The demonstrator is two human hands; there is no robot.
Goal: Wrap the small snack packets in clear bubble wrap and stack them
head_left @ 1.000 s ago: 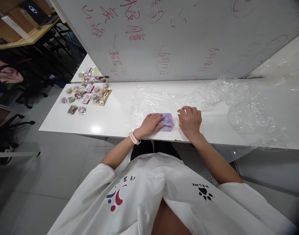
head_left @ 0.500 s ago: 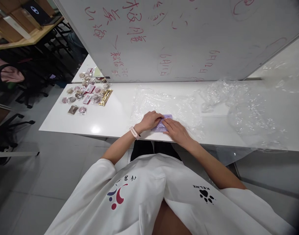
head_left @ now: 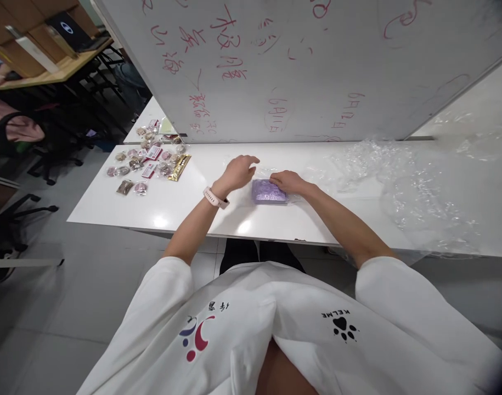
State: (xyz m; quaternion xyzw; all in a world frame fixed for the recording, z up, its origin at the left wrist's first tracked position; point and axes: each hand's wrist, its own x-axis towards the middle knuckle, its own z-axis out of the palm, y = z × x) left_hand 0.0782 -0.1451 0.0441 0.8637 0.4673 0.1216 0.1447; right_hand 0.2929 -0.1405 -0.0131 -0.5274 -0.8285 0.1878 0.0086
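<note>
A flat purple rectangular pad (head_left: pixel 269 192) lies on clear plastic film (head_left: pixel 316 170) mid-worktop (head_left: pixel 193 203); right hand (head_left: pixel 287 180) rests curled on its far edge, left hand (head_left: pixel 239 170), grip spread, hovers just left.

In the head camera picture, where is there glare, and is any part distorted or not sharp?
Head view: two bright glare spots lie on the glossy white table near its front edge; the clear plastic sheet glints and its edges are hard to trace. The wide lens bends the whiteboard edges, and the right corners darken. The purple block and both hands look reasonably sharp.
</note>
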